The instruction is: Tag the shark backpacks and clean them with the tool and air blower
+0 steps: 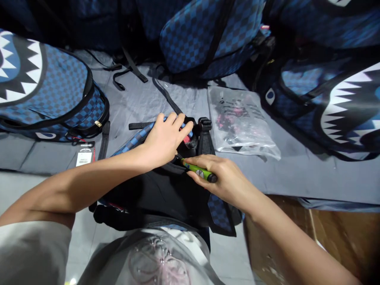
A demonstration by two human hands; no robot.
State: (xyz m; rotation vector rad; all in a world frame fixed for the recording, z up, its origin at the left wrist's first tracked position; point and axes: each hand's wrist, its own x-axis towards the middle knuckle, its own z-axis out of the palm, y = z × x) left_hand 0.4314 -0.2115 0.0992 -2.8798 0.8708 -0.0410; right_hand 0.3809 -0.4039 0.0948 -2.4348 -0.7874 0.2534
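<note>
One right-hand grip [222, 172] is clasping a green-handled tool [202, 173] | left-hand grip [164, 138] is resting part-curled on the black backpack [157, 190] (can't make out its hold) | plastic packet [240, 122] is lying nearby

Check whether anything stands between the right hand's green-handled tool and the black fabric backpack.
Nothing visible does. The right hand holds the tool over the backpack, its dark front end close to the left hand; the clear plastic bag lies to the right.

Left hand [168, 136] palm-down, fingers bent; right hand [219, 172] curled.
</note>
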